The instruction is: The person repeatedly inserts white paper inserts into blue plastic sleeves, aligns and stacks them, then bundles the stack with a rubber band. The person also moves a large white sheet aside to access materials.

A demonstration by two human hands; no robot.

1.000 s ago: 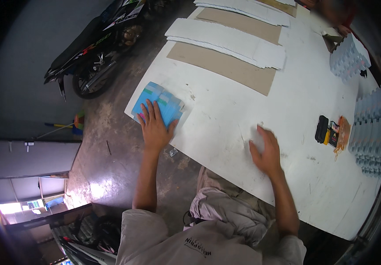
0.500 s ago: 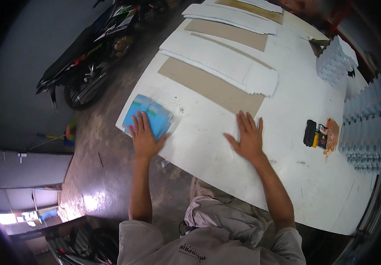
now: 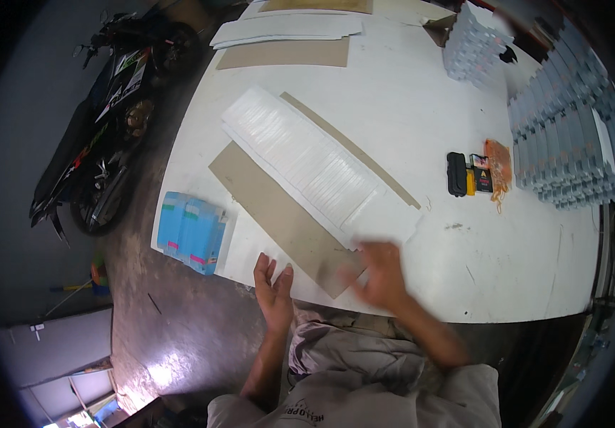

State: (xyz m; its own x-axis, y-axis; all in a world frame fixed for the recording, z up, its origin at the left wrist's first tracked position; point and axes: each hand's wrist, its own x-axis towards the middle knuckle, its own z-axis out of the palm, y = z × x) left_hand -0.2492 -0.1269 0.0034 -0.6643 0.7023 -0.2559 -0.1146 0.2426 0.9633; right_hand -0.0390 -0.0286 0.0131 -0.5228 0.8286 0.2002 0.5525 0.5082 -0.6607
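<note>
My left hand point(image 3: 274, 294) hovers by the table's near edge with thumb and fingers apart, holding nothing. Blurred by motion, my right hand point(image 3: 382, 277) is over the near end of a long grey-brown cardboard strip point(image 3: 279, 217); how its fingers are set does not show. A row of overlapping white paper sheets point(image 3: 307, 167) lies on the cardboard, slanting from far left to near right. Another narrow strip of brown board point(image 3: 354, 151) shows along the far side of the sheets. Left of my left hand sits a group of blue paper stacks point(image 3: 192, 232) at the table's left corner.
On the white table point(image 3: 464, 264), more white sheets point(image 3: 286, 30) and brown board point(image 3: 286, 53) lie at the far end. A black case point(image 3: 456, 174), small boxes and an orange bag point(image 3: 497, 165) are at right, beside tall grey-blue stacks point(image 3: 564, 143). A motorcycle point(image 3: 111, 128) stands left.
The cardboard with its white sheets has come nearer and turned to a steeper slant. My left hand has left the blue stacks; my right hand has moved nearer me. The view has shifted.
</note>
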